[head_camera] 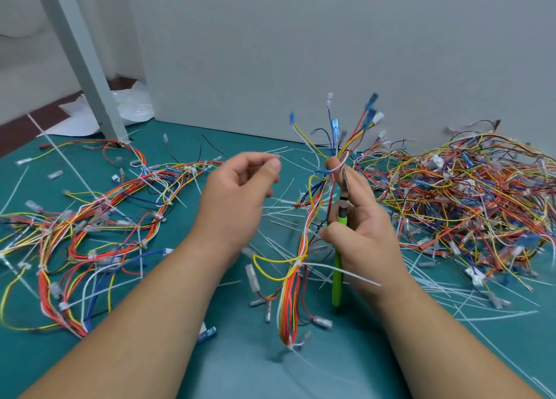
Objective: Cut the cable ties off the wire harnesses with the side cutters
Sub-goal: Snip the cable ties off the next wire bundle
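Note:
My right hand [367, 230] grips the side cutters [338, 272], green handles down and dark jaws pointing up. Its thumb and forefinger also pinch a wire harness [296, 278] of red, yellow, white and blue wires. The harness fans out above the hand into blue and clear terminals and hangs down over the mat. A white cable tie [298, 261] still binds it below the hand, its long tail sticking out to the right. Another tie [293, 346] sits near its lower end. My left hand [237, 194] hovers to the left, fingers loosely curled and apart, holding nothing I can make out.
A tied harness bundle [105, 206] sprawls across the green mat [240, 368] on the left. A big loose wire heap [469, 194] lies on the right. Cut white tie pieces [279, 218] litter the middle. A grey post [87, 67] and wall panel [301, 52] stand behind.

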Action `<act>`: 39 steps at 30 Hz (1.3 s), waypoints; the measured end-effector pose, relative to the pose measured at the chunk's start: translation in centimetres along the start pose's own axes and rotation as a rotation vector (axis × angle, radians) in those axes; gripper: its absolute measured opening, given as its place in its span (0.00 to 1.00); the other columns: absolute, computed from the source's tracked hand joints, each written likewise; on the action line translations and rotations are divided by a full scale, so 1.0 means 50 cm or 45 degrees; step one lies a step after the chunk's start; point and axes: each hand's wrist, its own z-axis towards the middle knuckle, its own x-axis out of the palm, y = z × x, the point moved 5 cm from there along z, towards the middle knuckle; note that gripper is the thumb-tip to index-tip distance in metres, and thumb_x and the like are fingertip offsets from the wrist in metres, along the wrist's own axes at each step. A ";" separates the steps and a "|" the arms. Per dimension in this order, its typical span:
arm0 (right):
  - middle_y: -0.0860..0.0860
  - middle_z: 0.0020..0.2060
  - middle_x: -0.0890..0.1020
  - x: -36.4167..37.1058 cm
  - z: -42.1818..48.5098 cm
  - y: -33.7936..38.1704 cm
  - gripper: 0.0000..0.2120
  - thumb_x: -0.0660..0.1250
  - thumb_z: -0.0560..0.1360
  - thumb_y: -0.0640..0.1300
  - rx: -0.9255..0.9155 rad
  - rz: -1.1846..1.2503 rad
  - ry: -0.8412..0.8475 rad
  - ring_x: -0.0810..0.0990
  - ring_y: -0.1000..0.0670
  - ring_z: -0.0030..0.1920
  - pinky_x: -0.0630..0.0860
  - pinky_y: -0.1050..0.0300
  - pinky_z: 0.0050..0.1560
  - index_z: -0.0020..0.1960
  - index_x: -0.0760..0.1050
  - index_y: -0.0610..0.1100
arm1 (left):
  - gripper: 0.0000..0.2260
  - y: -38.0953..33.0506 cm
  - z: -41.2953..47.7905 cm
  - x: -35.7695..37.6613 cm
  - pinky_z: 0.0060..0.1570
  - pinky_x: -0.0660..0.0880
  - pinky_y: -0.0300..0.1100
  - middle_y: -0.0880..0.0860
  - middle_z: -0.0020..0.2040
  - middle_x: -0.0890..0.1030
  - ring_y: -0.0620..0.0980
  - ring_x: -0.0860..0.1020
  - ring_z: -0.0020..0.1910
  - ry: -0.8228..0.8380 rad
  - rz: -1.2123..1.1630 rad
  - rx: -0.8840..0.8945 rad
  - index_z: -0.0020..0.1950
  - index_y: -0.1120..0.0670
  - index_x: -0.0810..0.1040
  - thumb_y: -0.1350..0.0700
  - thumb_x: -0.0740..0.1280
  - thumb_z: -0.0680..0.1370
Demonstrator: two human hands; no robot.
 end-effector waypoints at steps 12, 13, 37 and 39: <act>0.49 0.78 0.66 -0.013 0.008 -0.016 0.41 0.65 0.67 0.33 -0.042 0.015 -0.050 0.67 0.50 0.78 0.67 0.42 0.77 0.80 0.63 0.45 | 0.36 0.013 -0.056 0.066 0.60 0.77 0.42 0.42 0.63 0.79 0.38 0.80 0.59 0.605 0.300 -0.121 0.70 0.44 0.72 0.38 0.76 0.63; 0.50 0.78 0.66 -0.012 0.008 -0.014 0.41 0.65 0.67 0.32 -0.052 -0.010 -0.041 0.66 0.53 0.78 0.67 0.47 0.77 0.80 0.63 0.45 | 0.32 0.014 -0.056 0.069 0.59 0.77 0.39 0.43 0.63 0.80 0.37 0.80 0.58 0.582 0.238 -0.148 0.69 0.46 0.73 0.41 0.76 0.67; 0.54 0.52 0.80 0.001 -0.005 -0.018 0.21 0.65 0.71 0.39 0.020 -0.014 -0.047 0.80 0.51 0.51 0.76 0.60 0.55 0.61 0.78 0.56 | 0.09 0.035 -0.019 0.048 0.34 0.76 0.43 0.46 0.33 0.78 0.45 0.77 0.28 0.145 -0.249 -0.304 0.52 0.52 0.75 0.65 0.69 0.79; 0.59 0.48 0.80 -0.001 -0.002 -0.023 0.14 0.63 0.76 0.43 0.066 0.047 -0.089 0.80 0.51 0.52 0.75 0.60 0.57 0.58 0.77 0.56 | 0.09 0.036 -0.019 0.043 0.33 0.77 0.42 0.47 0.33 0.78 0.45 0.77 0.28 0.104 -0.215 -0.296 0.51 0.53 0.77 0.67 0.69 0.79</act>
